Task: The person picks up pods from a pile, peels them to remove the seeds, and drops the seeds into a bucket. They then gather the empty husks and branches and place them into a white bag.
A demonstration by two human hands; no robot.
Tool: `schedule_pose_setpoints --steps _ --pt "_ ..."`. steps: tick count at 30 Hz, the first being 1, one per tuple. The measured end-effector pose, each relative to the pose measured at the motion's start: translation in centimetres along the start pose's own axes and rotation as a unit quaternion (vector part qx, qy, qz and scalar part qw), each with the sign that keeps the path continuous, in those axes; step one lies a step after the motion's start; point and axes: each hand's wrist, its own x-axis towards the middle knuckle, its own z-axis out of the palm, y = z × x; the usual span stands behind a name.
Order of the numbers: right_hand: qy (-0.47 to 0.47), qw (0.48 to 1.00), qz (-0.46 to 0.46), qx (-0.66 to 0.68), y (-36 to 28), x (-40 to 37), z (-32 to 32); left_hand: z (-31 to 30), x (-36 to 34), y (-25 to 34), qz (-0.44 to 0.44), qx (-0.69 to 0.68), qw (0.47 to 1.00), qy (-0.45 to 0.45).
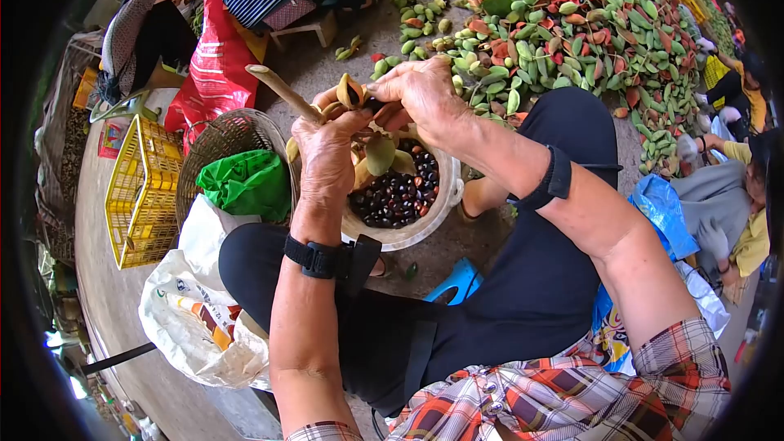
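The left hand (327, 155) keeps its grip closed round a wooden-handled tool (282, 91). The right hand (420, 94) pinches a split pod (351, 91) just above the white bowl (445, 204) between the knees. Dark seeds (396, 196) already fill much of the bowl, but a large heap of unopened pods (572, 24) covers the floor (327, 65) beyond, so much is left.

text: none legible | white bag (196, 318): print too blurred | blue bag (661, 204): print unreadable

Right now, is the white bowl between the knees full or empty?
Mostly full: dark seeds fill the white bowl close to its rim.
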Motion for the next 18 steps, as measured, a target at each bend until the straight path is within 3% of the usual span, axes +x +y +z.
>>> schedule_pose_setpoints --steps 3,5,8,12,18 --pt "0.068 0.994 0.084 -0.011 0.5 0.6 0.6 0.6 0.0 -0.4 0.001 0.017 1.000 0.021" --pt "0.065 0.992 0.107 -0.019 0.9 1.0 0.4 0.6 0.0 -0.2 -0.021 0.016 0.999 0.039" --pt "-0.136 0.981 0.126 -0.063 1.3 2.1 -1.0 -0.8 0.7 0.2 -0.057 0.018 0.997 0.054" --pt "-0.227 0.961 0.144 -0.063 0.3 1.9 -0.8 -2.8 1.5 -0.2 -0.039 0.037 0.998 0.027" --pt "-0.118 0.970 0.072 -0.200 1.2 0.8 1.4 -1.8 1.1 -0.1 -0.023 0.089 0.995 0.030"
